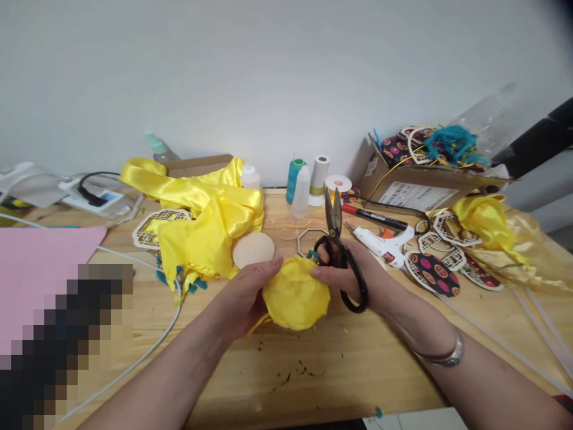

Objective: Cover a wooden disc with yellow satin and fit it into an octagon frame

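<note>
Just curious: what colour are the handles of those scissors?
The scissors have black handles, clearest in the head view.

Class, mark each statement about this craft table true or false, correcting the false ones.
1. The left hand and right hand both touch the yellow fabric piece. True.
2. The scissors are in the left hand. False: the right hand holds them.
3. The glue gun lies on the table. True.
4. The pink sheet lies at the right. False: it is at the left.
</note>
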`<action>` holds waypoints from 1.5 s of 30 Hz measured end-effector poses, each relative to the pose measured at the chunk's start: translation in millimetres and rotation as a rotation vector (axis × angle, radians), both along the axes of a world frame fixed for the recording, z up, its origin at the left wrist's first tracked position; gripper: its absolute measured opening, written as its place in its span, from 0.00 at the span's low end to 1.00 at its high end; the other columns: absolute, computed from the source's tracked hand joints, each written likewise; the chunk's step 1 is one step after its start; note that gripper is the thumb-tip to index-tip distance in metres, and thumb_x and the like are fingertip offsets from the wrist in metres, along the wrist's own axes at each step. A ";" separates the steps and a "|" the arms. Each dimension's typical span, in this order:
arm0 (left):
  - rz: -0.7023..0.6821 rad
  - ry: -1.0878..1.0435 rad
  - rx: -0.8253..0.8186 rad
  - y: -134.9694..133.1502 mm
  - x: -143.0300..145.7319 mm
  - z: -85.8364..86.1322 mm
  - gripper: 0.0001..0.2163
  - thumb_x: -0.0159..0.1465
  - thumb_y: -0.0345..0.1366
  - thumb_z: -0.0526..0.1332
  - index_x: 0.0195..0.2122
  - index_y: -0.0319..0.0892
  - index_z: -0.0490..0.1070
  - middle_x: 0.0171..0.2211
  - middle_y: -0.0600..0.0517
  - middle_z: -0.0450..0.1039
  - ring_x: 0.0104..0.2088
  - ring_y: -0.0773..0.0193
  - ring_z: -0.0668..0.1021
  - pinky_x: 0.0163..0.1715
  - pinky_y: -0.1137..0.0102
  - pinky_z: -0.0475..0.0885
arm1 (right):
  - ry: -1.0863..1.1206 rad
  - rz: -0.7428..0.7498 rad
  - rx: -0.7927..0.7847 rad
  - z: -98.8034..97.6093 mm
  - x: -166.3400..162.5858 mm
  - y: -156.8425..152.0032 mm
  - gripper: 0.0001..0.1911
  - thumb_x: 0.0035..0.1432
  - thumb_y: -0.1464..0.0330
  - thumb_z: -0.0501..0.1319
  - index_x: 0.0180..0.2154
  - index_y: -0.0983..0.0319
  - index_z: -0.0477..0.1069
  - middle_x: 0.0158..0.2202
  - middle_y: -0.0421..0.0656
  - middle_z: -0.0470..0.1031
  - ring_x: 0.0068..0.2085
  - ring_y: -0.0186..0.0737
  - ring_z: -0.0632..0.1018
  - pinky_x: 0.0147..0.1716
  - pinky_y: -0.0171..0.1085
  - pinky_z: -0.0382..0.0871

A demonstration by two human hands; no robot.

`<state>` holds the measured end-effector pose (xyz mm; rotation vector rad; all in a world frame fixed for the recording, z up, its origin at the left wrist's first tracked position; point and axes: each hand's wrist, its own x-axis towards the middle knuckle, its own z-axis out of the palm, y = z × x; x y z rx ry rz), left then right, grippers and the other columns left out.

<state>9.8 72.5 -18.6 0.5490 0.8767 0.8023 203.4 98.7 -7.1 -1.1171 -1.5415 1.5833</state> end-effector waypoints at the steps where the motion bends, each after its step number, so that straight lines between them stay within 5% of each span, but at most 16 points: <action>1: 0.048 0.009 -0.016 0.4 0.3 0.2 0.18 0.58 0.45 0.63 0.41 0.36 0.76 0.36 0.44 0.81 0.37 0.54 0.81 0.36 0.67 0.75 | 0.016 -0.025 0.005 -1.7 -0.2 0.4 0.15 0.47 0.67 0.65 0.27 0.60 0.58 0.23 0.33 0.57 0.24 0.29 0.59 0.22 0.31 0.51; 13: 0.025 0.047 0.069 -0.5 2.5 5.6 0.18 0.49 0.31 0.72 0.42 0.38 0.75 0.32 0.47 0.81 0.29 0.62 0.81 0.31 0.72 0.76 | 0.073 -0.156 0.011 -1.7 -13.6 -6.1 0.15 0.43 0.68 0.65 0.26 0.59 0.57 0.23 0.34 0.60 0.24 0.30 0.61 0.23 0.32 0.56; 45: 0.038 0.137 0.077 -1.0 -1.5 9.6 0.15 0.48 0.34 0.72 0.37 0.38 0.77 0.30 0.47 0.81 0.28 0.59 0.81 0.30 0.69 0.77 | 0.038 -0.044 0.117 -0.1 -8.7 -10.5 0.14 0.49 0.69 0.64 0.27 0.59 0.57 0.24 0.34 0.58 0.25 0.31 0.59 0.23 0.32 0.54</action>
